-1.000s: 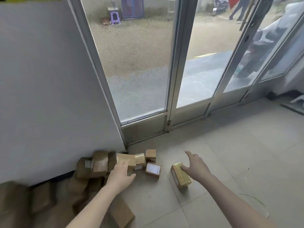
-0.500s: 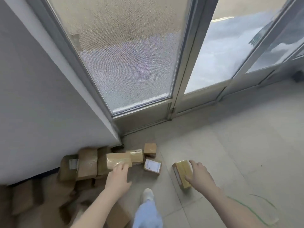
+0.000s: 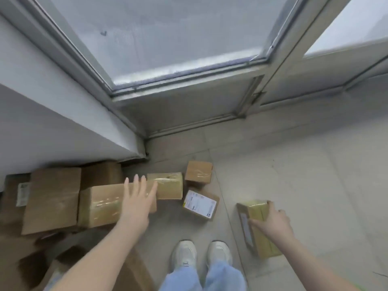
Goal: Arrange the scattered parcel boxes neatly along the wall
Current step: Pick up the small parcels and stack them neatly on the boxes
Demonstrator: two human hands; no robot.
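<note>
looking at where things sit, the whole next move hangs on that taped box (image 3: 259, 225) off to your right. it's lying on the floor tiles (image 3: 304, 175) well apart from the row, with its long axis running away from you and a bit toward the door frame (image 3: 189, 101), so roughly crosswise to the line of boxes along the wall (image 3: 52, 122).

your right hand (image 3: 273, 222) is already on it, fingers wrapped over the top near the far end, looks like a grip closing on it, though i can't tell if it's lifted yet. your left hand (image 3: 136, 200) is flat and spread, fingers apart, resting on the long box (image 3: 100, 203) in the row, holding nothing.

between the two sit the labelled box (image 3: 200, 203), the small brown box (image 3: 198, 172) and a shiny taped one (image 3: 168, 185) just beside your left fingertips.

so the stray lies to the right of the row's open end, and your right hand is the nearer one by far. i'd guess you need to swing it left and turn it to match the row, and those loose little ones are in the way.
</note>
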